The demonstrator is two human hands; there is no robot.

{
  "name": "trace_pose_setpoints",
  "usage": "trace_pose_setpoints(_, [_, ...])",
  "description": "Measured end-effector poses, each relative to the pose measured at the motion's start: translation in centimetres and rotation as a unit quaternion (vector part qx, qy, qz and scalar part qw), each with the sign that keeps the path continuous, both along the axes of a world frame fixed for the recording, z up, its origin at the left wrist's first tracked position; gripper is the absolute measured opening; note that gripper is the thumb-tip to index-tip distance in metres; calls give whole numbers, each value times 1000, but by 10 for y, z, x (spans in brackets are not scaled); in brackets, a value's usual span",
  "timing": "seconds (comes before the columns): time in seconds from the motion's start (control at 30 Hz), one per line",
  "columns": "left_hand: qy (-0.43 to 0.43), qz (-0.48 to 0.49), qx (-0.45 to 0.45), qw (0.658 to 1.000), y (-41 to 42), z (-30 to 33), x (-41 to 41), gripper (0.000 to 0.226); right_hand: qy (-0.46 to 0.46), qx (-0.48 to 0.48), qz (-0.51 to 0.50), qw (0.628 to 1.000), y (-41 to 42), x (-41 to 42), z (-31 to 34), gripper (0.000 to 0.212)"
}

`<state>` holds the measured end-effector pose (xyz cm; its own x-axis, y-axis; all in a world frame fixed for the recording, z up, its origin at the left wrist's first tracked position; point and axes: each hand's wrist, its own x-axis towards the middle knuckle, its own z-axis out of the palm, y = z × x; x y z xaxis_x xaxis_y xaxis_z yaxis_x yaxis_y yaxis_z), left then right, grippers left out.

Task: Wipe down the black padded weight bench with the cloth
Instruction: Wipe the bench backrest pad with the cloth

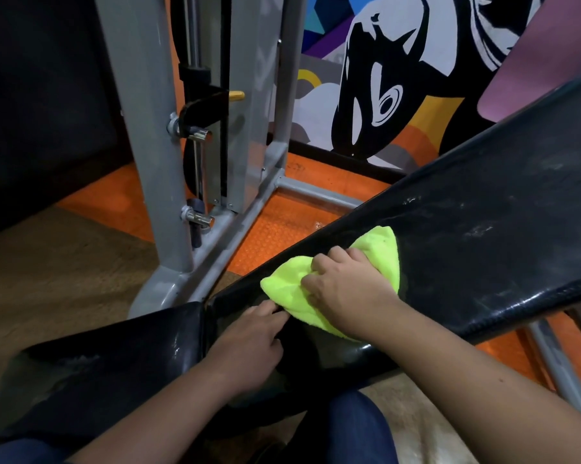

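Note:
The black padded bench has an inclined back pad (476, 209) that rises to the right and a flat seat pad (108, 366) at lower left. A neon yellow-green cloth (376, 249) lies bunched on the lower end of the back pad. My right hand (346, 286) presses down on the cloth and grips it. My left hand (252, 339) rests on the bench near the gap between the two pads, its fingertips touching the cloth's lower edge. White scuff marks show on the back pad further up.
A grey steel machine frame (155, 155) with chrome pegs stands just behind the bench, its base rail (235, 229) running along the orange floor (282, 229). A painted mural wall (383, 78) is at the back. My knee in blue jeans (359, 426) is below the bench.

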<state>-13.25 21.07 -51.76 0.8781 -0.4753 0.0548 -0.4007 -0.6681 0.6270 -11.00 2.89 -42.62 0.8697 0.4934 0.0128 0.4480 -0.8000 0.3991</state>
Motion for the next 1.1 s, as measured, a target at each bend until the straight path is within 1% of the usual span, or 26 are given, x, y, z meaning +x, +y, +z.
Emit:
trace_pose_setpoints(0.07, [-2, -1, 3, 1000, 1, -3, 1, 58, -11, 6, -19, 1000, 1, 4, 4, 21])
trace_pose_setpoints(0.13, [-4, 2, 2, 1000, 0, -5, 1, 61, -9, 2, -27, 1000, 8, 4, 3, 23])
trace_pose_setpoints(0.23, [-1, 1, 2, 1000, -1, -3, -1, 46, -2, -5, 9, 1000, 5, -1, -4, 19])
trace_pose_setpoints(0.27, [-2, 0, 4, 1000, 0, -2, -1, 45, 0, -1, 6, 1000, 2, 0, -3, 18])
trace_pose_setpoints(0.37, [-2, 2, 9, 1000, -1, -6, 0, 62, -15, -2, -24, 1000, 6, 7, 2, 18])
trace_pose_setpoints(0.4, [-2, 3, 6, 1000, -1, -6, 0, 63, -17, -5, -24, 1000, 8, 7, 1, 19])
trace_pose_setpoints(0.53, [-5, -2, 0, 1000, -1, -4, -1, 51, -7, 3, 11, 1000, -4, 0, -3, 18])
trace_pose_setpoints(0.67, [-3, 4, 9, 1000, -1, -6, 0, 64, -23, 3, -22, 999, 5, 7, 3, 18])
trace_pose_setpoints(0.8, [-1, -3, -6, 1000, -1, -4, -2, 53, -15, -5, 10, 1000, -3, -3, -4, 15])
trace_pose_setpoints(0.93, [-8, 6, -3, 1000, 0, -6, 0, 61, -30, 8, -22, 999, 2, 2, 2, 16])
trace_pose_setpoints(1.03, [-3, 3, -15, 1000, -1, -3, -1, 52, -17, 0, -2, 1000, 2, -7, -5, 12])
trace_pose_setpoints(1.1, [0, 3, -12, 1000, -1, -4, -1, 51, -27, 7, 3, 1000, -7, -11, -6, 10])
